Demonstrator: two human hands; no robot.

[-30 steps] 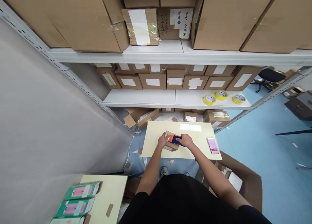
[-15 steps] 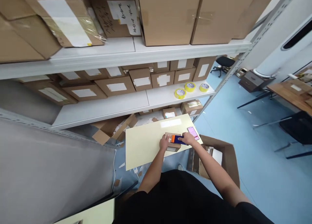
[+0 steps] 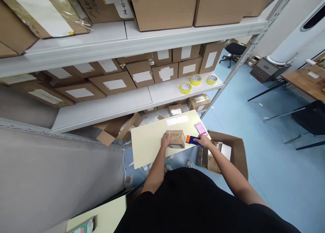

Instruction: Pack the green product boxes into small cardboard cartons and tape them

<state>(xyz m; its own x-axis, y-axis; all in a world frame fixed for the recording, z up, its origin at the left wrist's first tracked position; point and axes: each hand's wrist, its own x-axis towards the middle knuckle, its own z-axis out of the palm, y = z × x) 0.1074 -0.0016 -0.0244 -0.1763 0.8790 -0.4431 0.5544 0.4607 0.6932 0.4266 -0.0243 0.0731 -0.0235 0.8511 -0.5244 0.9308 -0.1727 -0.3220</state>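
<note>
A small cardboard box (image 3: 177, 137) with shiny clear tape across its top lies on the pale yellow board (image 3: 147, 141). My left hand (image 3: 165, 139) grips its left end, fingers over the edge. To the right of the box, my right hand (image 3: 203, 140) is closed around a flat dark blue hand tool with an orange end (image 3: 193, 140); its exact kind is unclear. The orange end points at the box, a small gap apart from it. Just beyond my right hand lies a phone with a pink screen (image 3: 201, 129).
Metal shelving (image 3: 101, 102) stands ahead, stacked with labelled cartons. Three yellow tape rolls (image 3: 185, 88) sit on the middle shelf. A large open carton (image 3: 238, 155) with scraps stands right of the board, and another open carton (image 3: 109, 130) lies left. A white strip (image 3: 177, 120) lies on the board.
The hand tool has come off the box top and moved right, uncovering the taped surface. My left hand has shifted from the top towards the box's left end. The view has tilted down.
</note>
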